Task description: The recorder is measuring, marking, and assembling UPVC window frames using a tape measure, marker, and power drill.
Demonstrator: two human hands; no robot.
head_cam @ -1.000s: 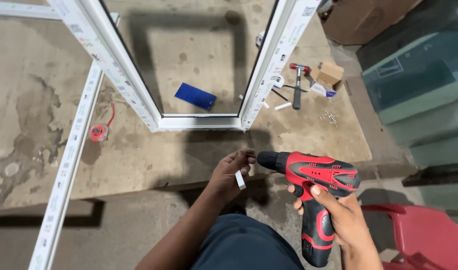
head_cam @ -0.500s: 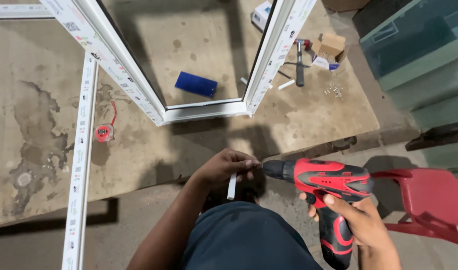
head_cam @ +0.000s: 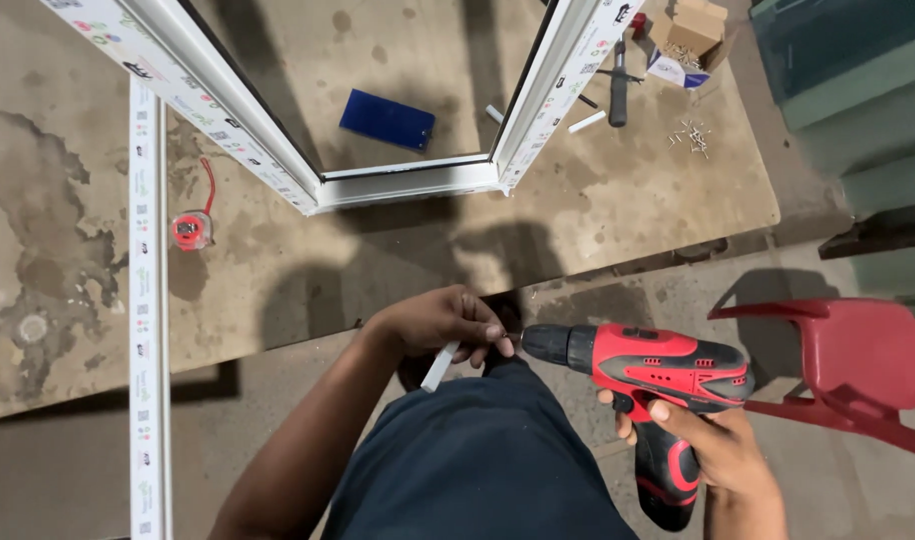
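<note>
Drill [head_cam: 648, 375], chunky red-and-black plastic, sat gripped in the right hand [head_cam: 713, 450], its dark chuck meeting the left hand [head_cam: 443, 322], whose fingers pinched a small white stick [head_cam: 440, 366], perhaps plastic, above the rough stained bench [head_cam: 598, 215]

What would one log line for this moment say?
left hand: holds small white piece at drill tip | right hand: grips red cordless drill | ahead: white window frame

dim warm light, soft shadows, sharp
</note>
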